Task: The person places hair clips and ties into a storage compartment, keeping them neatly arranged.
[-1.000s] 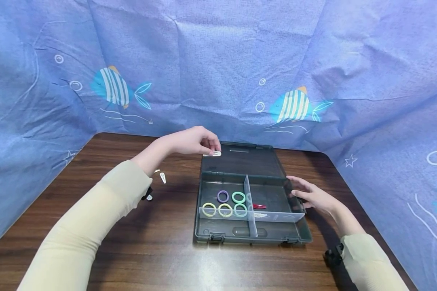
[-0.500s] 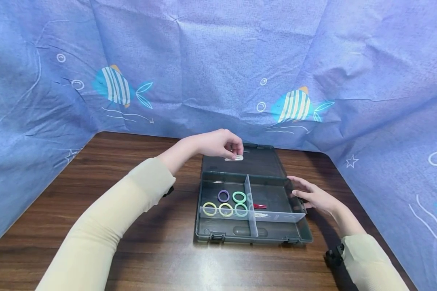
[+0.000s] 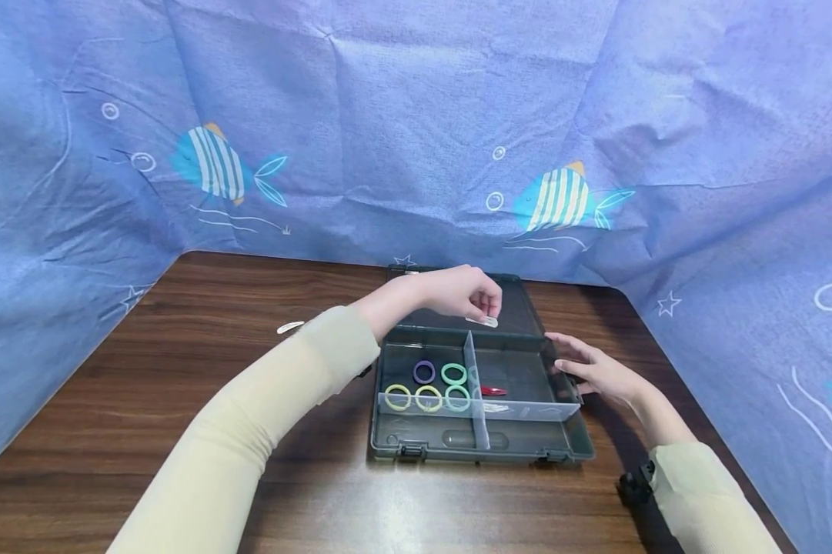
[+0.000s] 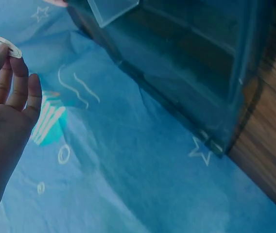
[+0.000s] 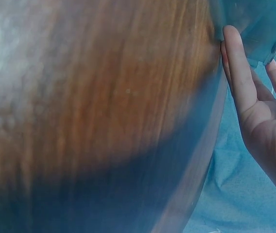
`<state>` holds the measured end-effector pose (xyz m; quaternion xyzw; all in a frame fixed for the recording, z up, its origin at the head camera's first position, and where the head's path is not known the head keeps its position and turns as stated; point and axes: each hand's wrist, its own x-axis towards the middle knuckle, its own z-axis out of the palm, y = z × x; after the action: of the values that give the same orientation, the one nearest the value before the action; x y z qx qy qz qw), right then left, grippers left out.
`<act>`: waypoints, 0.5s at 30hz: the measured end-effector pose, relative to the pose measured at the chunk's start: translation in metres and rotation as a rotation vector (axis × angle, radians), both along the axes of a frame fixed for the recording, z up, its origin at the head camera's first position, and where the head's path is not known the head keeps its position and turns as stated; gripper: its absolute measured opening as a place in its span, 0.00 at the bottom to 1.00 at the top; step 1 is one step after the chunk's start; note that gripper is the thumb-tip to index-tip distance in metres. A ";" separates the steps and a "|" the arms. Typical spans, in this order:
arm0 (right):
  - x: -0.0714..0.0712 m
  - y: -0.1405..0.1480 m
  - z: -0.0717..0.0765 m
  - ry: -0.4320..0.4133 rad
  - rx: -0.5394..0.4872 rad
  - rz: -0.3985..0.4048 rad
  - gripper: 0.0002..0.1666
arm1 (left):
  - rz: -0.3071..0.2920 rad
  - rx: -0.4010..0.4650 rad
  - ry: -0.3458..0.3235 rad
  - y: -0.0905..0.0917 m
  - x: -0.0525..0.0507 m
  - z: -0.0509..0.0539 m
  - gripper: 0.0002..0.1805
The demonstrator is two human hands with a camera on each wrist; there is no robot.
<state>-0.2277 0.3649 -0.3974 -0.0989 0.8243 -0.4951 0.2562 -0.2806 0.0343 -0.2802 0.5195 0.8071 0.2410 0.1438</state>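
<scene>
My left hand [image 3: 460,291] pinches a white snap hair clip [image 3: 488,322] between thumb and fingers, above the raised lid [image 3: 519,312] of a dark see-through divided box. In the left wrist view, slots show in the hair clip [image 4: 6,45]. My right hand [image 3: 599,375] touches the box's right side wall, its fingers loosely extended; in the right wrist view, the right hand [image 5: 269,116] lies against the box's wall [image 5: 254,29]. Inside the box [image 3: 416,438], a red hair clip [image 3: 493,391] lies in the back right compartment, with white clips [image 3: 496,408] seen through the divider.
Purple [image 3: 416,373], green and yellow rings, several in all, lie in the back left compartment. Another white clip [image 3: 289,327] rests on the brown table [image 3: 215,308], left of the box; my left sleeve [image 3: 270,400] hides part of that area. A blue fish-print cloth [image 3: 416,138] hangs behind.
My left hand has moved right and slightly lower with the white hair clip, from the lid's left edge to near its hinge side. My right hand stays at the box's right wall.
</scene>
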 end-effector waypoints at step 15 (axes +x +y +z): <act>-0.001 0.001 -0.003 0.000 -0.039 0.000 0.37 | -0.038 -0.055 -0.024 0.042 0.000 -0.034 0.05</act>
<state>-0.2288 0.3657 -0.4004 -0.1036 0.8145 -0.5110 0.2543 -0.2801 0.0758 -0.3139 0.5275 0.8017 0.2221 0.1721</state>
